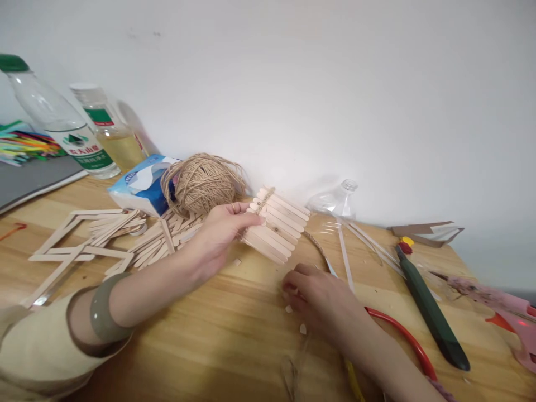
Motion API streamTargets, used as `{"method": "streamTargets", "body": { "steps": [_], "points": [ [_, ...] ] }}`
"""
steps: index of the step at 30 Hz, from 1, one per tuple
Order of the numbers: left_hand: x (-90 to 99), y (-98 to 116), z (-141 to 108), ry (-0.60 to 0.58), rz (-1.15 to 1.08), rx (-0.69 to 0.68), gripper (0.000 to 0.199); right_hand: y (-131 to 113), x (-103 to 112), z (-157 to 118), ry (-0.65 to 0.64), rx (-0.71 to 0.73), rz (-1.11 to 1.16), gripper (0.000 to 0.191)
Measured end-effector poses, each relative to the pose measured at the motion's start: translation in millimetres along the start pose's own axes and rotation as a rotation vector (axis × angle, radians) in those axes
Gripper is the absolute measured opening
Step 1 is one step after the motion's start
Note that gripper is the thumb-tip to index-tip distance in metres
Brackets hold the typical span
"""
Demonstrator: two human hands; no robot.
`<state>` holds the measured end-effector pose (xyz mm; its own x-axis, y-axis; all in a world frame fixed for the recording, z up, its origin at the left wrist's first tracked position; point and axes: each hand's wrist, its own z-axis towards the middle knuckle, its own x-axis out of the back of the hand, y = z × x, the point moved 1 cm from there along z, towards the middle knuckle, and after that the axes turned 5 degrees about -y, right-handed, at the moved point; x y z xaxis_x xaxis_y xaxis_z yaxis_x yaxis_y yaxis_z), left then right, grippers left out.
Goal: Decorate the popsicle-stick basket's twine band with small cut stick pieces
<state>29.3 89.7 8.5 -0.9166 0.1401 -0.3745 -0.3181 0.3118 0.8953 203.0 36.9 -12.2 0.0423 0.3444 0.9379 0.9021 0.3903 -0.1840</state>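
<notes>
My left hand (pixel 221 231) grips a small panel of craft sticks (pixel 278 226) by its left edge, thumb on top. The panel's sticks lie side by side with rounded ends, and a piece of twine runs across them near the far left. My right hand (pixel 318 296) is low over the table just below the panel, fingers curled together and slightly blurred. Tiny wood scraps (pixel 302 329) lie by its fingertips; whether a scrap is pinched there is hidden. Beneath the right forearm a tool with a red curved handle (pixel 404 330) is partly covered.
A ball of twine (pixel 205 184) leans by a blue tissue pack (pixel 142 184). Loose craft sticks (pixel 146 245) spread at left, with two bottles (pixel 79 139) behind. A dark green utility knife (pixel 433 310), a pink glue gun (pixel 498 301) and a cut plastic bottle top (pixel 339 198) lie right.
</notes>
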Motion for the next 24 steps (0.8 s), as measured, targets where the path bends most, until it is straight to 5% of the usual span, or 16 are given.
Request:
{"method": "streamTargets", "body": {
  "steps": [8,14,18,21,24],
  "points": [
    [-3.2,-0.8,-1.2,0.007,0.003,0.028,0.012,-1.7,-6.8,4.3,0.029,-0.020,-0.019,0.022],
    [-2.3,-4.6,-4.4,-0.027,0.046,0.005,0.010,6.4,27.6,-16.2,0.020,0.027,0.099,0.022],
    [-7.7,-7.0,-11.6,-0.026,0.107,-0.002,0.010,14.1,55.6,-31.5,0.319,0.164,0.470,0.016],
    [-15.5,-9.1,-19.5,-0.059,0.151,0.023,0.009,12.8,58.0,-32.9,0.531,0.193,0.402,0.015],
    [-23.4,-11.3,-26.8,-0.119,0.146,0.084,0.010,7.6,52.4,-30.2,0.577,0.164,0.274,0.012]
  ]
}}
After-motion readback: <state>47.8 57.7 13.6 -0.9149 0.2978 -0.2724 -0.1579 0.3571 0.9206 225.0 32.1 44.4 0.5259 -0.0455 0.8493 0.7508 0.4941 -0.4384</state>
